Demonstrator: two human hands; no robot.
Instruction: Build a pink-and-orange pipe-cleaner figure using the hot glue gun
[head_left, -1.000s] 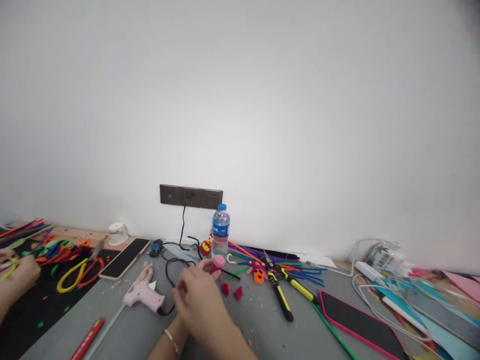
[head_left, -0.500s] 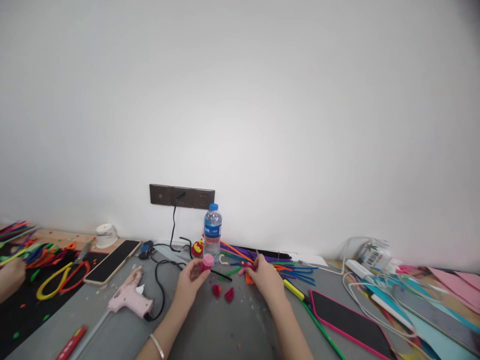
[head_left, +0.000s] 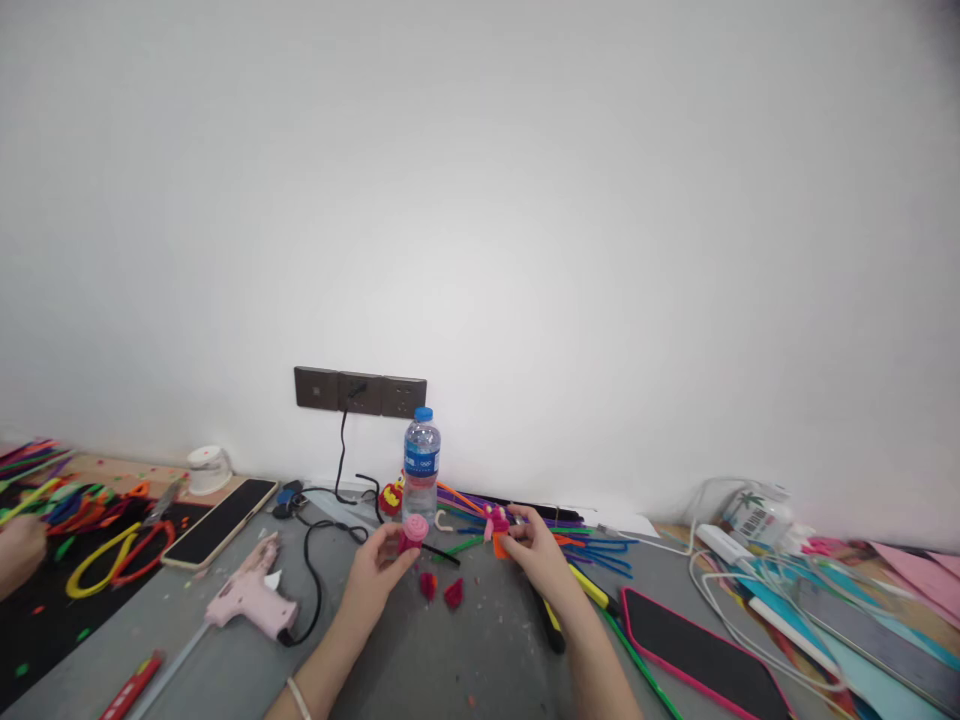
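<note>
My left hand [head_left: 379, 572] is closed around a pink pipe-cleaner coil [head_left: 414, 530], its spiral top facing up. A short way to the right, my right hand [head_left: 534, 548] pinches a small pink fuzzy pipe-cleaner piece [head_left: 495, 520] between thumb and fingers. An orange piece [head_left: 500, 543] sits just under that pinch, and I cannot tell if it is attached. Two dark red fuzzy pieces [head_left: 453, 594] lie on the grey table between my forearms. A yellow-and-black tool handle [head_left: 555, 628] shows beside my right wrist, the rest hidden.
A water bottle [head_left: 422, 462] stands behind my left hand. A pink glue gun [head_left: 253, 598] with a cord and a phone [head_left: 221, 522] lie left; another phone [head_left: 701, 652] lies right. Several pipe cleaners [head_left: 600, 550] spread behind. Another person's hand [head_left: 19, 550] is at far left.
My right hand has lifted slightly and turned, bringing the pink piece up into clearer view. The yellow-and-black handle now shows by my right wrist. My left hand keeps its hold on the coil.
</note>
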